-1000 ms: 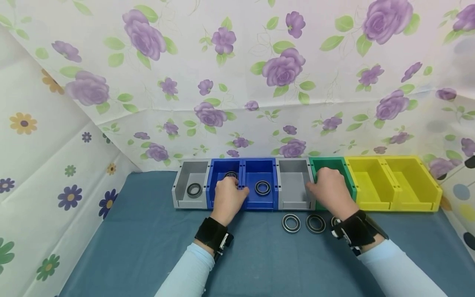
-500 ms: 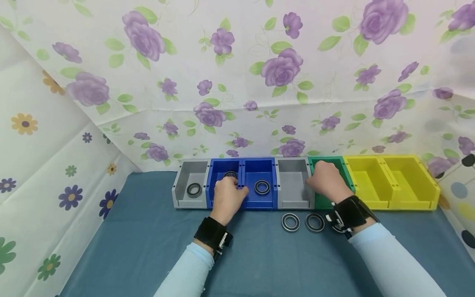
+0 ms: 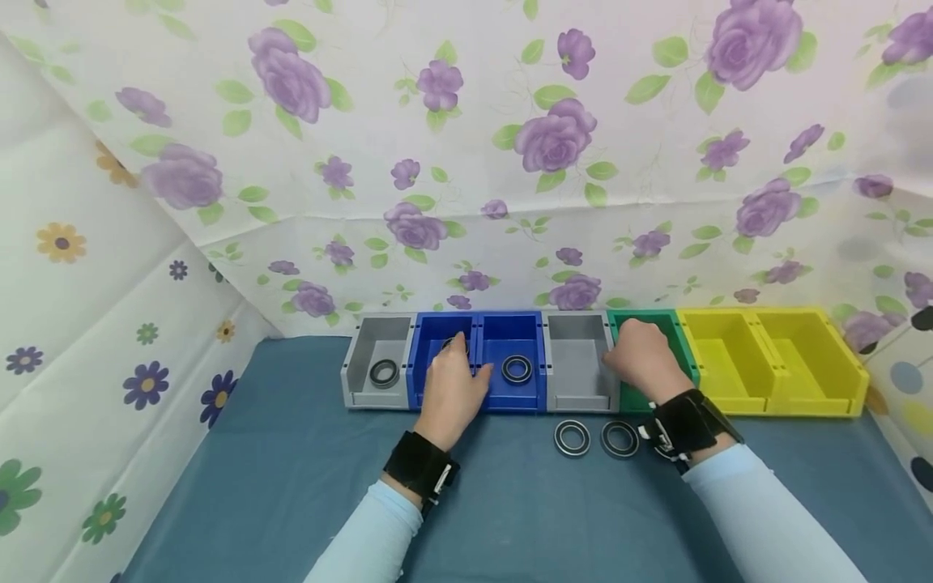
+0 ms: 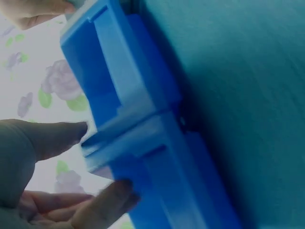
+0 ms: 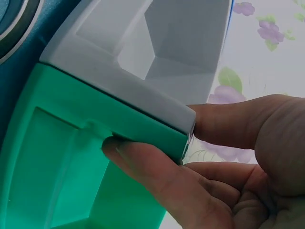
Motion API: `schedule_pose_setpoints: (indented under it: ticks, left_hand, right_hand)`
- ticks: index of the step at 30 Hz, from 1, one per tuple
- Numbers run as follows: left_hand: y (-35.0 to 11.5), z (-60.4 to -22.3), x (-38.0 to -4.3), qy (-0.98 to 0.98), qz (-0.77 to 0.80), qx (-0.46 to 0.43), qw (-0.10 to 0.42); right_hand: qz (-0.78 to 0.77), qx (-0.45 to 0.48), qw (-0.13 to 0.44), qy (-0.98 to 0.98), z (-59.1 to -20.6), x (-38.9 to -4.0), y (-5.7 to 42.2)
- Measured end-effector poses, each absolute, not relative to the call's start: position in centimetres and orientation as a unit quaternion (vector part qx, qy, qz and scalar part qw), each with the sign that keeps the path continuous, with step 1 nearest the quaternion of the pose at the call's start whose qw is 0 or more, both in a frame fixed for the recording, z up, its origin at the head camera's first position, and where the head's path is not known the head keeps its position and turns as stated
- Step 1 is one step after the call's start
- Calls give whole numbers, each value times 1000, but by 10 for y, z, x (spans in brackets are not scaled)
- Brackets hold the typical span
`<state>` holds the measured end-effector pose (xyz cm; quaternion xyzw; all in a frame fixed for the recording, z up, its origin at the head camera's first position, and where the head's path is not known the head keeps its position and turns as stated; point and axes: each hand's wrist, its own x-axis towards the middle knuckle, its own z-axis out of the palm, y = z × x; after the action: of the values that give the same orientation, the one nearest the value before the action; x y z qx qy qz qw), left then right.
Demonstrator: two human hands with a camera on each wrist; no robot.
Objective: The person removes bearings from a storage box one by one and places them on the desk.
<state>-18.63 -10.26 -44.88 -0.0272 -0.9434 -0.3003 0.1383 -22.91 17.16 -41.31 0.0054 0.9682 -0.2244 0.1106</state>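
Observation:
In the head view, my left hand [image 3: 450, 397] is over the wall between two blue bins [image 3: 510, 328]. Its thumb and fingers [image 4: 116, 195] stand apart on either side of that wall in the left wrist view. A bearing [image 3: 446, 345] shows partly behind these fingers in the left blue bin; another bearing [image 3: 517, 357] lies in the right one. My right hand [image 3: 645, 360] pinches the adjoining walls of a grey bin [image 3: 579, 344] and a green bin [image 5: 57, 157], thumb on the grey side and a finger inside the green.
Two bearings, a left one [image 3: 572, 454] and a right one [image 3: 619, 455], lie on the blue cloth [image 3: 510, 518] before the bins. The leftmost grey bin [image 3: 382, 332] contains a bearing [image 3: 384, 385]. Yellow bins [image 3: 805, 356] end the row at right, before a floral backdrop [image 3: 466, 162].
My left hand's fingers have straightened and loosened from the blue bins' wall. My right wrist has shifted slightly left, covering a third bearing on the cloth, while the fingers keep their place.

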Motion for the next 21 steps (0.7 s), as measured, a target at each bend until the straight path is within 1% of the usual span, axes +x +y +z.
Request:
schedule_pose_setpoints:
  ticks: [5,8,14,21]
  left_hand:
    - [-94,-439,-184,-944,-257,-86,188]
    - [-85,-437,-184,-947,-220,-128,199]
    - [-68,-444,-188,-950,-162,-197,183]
    - [-60,-455,-192,-954,-164,-200,149]
  right_hand:
    - [-219,12,107,970,-413,-229,172]
    - [-220,13,104,970,-414,-229,174]
    - [-219,10,103,970,-414,-229,175]
    - [-224,-2,102,969,-413,-230,172]
